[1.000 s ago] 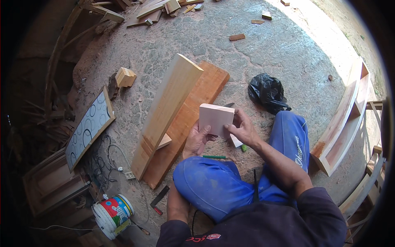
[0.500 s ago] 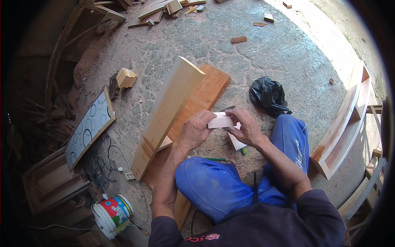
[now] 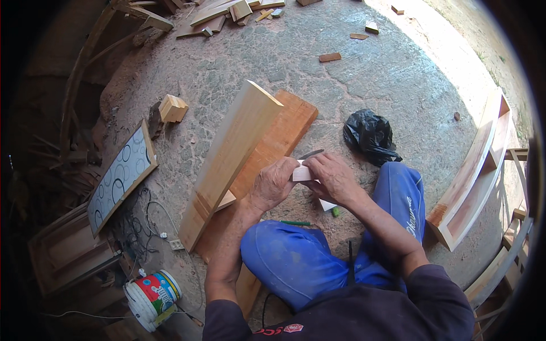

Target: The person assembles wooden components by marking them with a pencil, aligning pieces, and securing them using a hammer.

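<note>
The rough floor [image 3: 307, 74] spreads out around the sitter. The block [image 3: 302, 173], broad face showing a second ago, is now turned narrow side up, with the left hand [image 3: 274, 184] and right hand [image 3: 333, 177] both gripping it, so most of it is hidden from me. A dark strip [image 3: 311, 154] juts past the right fingers; I can't tell if it's held. Plank [image 3: 239, 133] and board [image 3: 296, 116] crowd the left side; a bag [image 3: 368, 136] lies ahead.

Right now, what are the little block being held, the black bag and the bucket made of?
The block looks like bare wood: pale, crisp-edged, no shine. The bag seems thin, glossy plastic, because it's crumpled with bright highlights. The bucket is probably plastic: smooth, white, rounded, with a colourful label.
</note>
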`<control>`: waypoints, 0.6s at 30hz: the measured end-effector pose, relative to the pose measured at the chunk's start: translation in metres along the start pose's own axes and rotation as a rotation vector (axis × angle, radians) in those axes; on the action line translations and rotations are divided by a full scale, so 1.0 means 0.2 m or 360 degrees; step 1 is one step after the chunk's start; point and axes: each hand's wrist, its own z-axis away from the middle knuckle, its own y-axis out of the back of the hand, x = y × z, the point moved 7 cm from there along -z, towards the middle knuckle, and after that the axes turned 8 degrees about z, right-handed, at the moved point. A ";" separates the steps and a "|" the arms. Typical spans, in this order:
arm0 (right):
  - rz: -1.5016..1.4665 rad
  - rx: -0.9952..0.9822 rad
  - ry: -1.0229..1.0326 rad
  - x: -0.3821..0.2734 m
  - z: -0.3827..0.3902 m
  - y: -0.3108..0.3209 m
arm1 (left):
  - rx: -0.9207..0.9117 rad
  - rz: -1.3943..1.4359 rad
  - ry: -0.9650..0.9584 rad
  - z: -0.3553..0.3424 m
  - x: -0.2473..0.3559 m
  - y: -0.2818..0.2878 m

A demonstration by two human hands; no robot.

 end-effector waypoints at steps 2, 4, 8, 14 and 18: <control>0.0028 -0.0212 -0.0106 -0.01 -0.03 -0.05 | 0.0010 0.0065 -0.0032 -0.02 0.02 0.04; -0.0159 -0.0280 -0.0378 0.09 -0.06 -0.11 | 0.0156 -0.0045 -0.0040 -0.07 0.05 0.16; -0.1208 0.0177 -0.0879 0.32 -0.08 -0.20 | 0.0519 -0.0529 0.0221 -0.12 -0.05 0.49; -0.1492 0.0541 -0.0924 0.58 -0.38 -0.37 | 0.0273 -0.0575 0.0753 -0.33 -0.30 0.50; -0.1282 0.0691 -0.0483 0.54 -0.61 -0.43 | 0.0224 -0.0527 0.0713 -0.43 -0.42 0.39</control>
